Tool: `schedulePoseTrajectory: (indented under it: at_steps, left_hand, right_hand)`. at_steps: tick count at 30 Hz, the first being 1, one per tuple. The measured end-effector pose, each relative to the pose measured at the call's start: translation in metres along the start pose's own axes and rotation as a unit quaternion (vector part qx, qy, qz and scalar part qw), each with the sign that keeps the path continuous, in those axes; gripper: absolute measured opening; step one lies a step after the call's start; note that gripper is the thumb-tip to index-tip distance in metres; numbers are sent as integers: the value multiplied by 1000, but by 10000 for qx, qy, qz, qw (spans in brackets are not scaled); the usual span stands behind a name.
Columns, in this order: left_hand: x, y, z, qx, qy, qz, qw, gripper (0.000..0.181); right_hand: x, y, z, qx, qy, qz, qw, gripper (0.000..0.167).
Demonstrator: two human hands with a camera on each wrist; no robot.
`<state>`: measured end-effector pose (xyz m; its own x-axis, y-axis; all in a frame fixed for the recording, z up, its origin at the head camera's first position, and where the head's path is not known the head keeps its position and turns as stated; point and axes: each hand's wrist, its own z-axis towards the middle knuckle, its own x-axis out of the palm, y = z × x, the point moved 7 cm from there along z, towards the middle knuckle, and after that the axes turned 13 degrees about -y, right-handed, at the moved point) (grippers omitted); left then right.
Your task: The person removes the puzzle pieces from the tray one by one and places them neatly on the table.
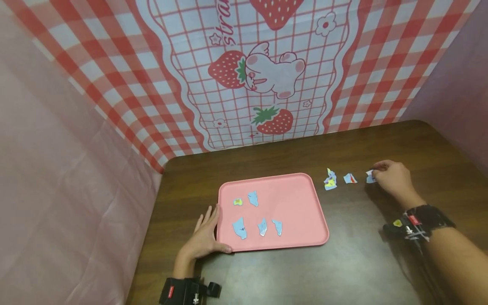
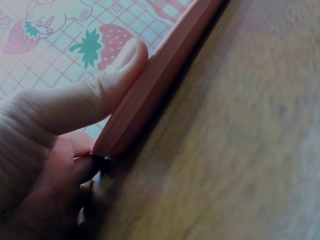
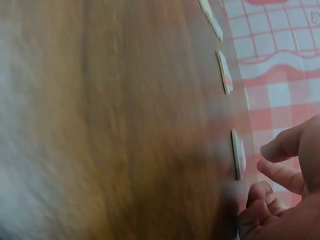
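My left hand (image 1: 203, 237) grips the near-left corner of the pink tray (image 1: 301, 212), its fingers along the left side. In the left wrist view, the thumb of this hand (image 2: 75, 115) lies over the rim of the tray (image 2: 145, 95). My right hand (image 1: 394, 180) is over the rightmost flat piece (image 1: 370, 177), partly covering it. From the right wrist, the thumb and a finger of that hand (image 3: 285, 175) show close together beside the piece (image 3: 238, 155), with a small gap to it.
Inside the tray lie a small yellow piece (image 1: 238, 202) and several light-blue pieces (image 1: 239, 228). A yellow and purple piece (image 1: 330, 179) and a blue and red piece (image 1: 350, 178) lie on the brown table (image 1: 289, 275) right of the tray. A strawberry-patterned cloth (image 1: 244, 101) hangs behind.
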<state>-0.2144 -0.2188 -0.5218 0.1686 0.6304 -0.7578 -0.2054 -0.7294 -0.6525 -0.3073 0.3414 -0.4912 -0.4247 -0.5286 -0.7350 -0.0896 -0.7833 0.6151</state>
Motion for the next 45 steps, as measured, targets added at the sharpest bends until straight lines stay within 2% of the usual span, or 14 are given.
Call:
schedulePoseTrajectory:
  at_steps: [3,7,16,19,23,30,34,39,45]
  left_hand:
    - [0,0,0,11,18,7,10000,138]
    - [-1,0,-1,-16,6,-3,10000,138]
    - [0,1,-1,34,5,-18,10000,138]
    - [0,1,-1,27,-9,-13,10000,138]
    - [-1,-1,0,27,-22,-14,10000,138]
    - [0,-1,-1,43,-12,-15,10000,138]
    - [0,0,-1,37,-5,-5,10000,138]
    - [-1,-1,-1,14,-1,-44,10000,138]
    - [-1,-2,-1,3,38,-24,10000,138]
  right_hand:
    - [-1,12,-5,-107,-182,108,9997,30]
    - [3,38,-14,-467,-335,318,9978,31]
    - [19,91,-38,-1015,-119,597,9930,28]
    - [25,109,-50,-1208,44,713,9901,26]
    - [37,134,-68,-1476,459,813,9846,23]
    - [57,170,-99,-1736,1088,948,9742,19]
    - [66,185,-115,-1995,1195,1104,9663,15]
    - [82,197,-135,-2349,1447,1025,9557,14]
    - [99,206,-157,-2344,1873,650,9517,13]
